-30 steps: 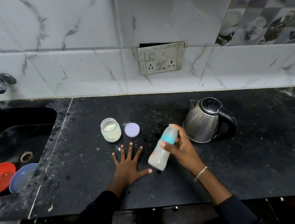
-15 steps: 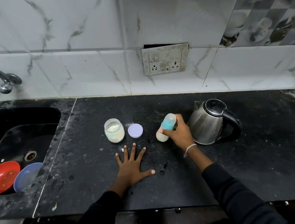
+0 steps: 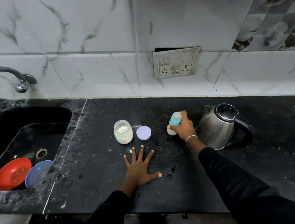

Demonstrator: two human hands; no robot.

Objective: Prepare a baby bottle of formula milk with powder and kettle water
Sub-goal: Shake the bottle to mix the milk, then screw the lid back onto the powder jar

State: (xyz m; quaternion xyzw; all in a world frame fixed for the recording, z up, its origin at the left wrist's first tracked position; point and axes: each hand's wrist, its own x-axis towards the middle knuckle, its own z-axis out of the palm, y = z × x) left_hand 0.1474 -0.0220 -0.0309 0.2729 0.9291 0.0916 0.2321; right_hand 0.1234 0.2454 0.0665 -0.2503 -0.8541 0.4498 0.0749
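Note:
The baby bottle [image 3: 174, 120], with a teal collar, a clear cap and milky liquid inside, stands nearly upright on the black counter [image 3: 98, 169], and my right hand [image 3: 184, 126] is wrapped around it. Just to its right stands the steel kettle [image 3: 217, 127] with its black lid and handle. An open glass jar of white powder [image 3: 123, 134] stands left of centre, its pale purple lid [image 3: 143, 132] lying beside it. My left hand [image 3: 139, 166] lies flat on the counter with fingers spread, holding nothing.
A black sink [image 3: 29, 133] at the left holds a red bowl [image 3: 12, 174] and a blue bowl [image 3: 38, 172], with a tap [image 3: 15, 77] above it. A socket plate [image 3: 176, 62] is set in the marble wall behind. The counter's front edge runs just below my forearms.
My right hand has carried the bottle from a tilted position in the air away from me and down onto the counter beside the kettle. My left hand has stayed flat.

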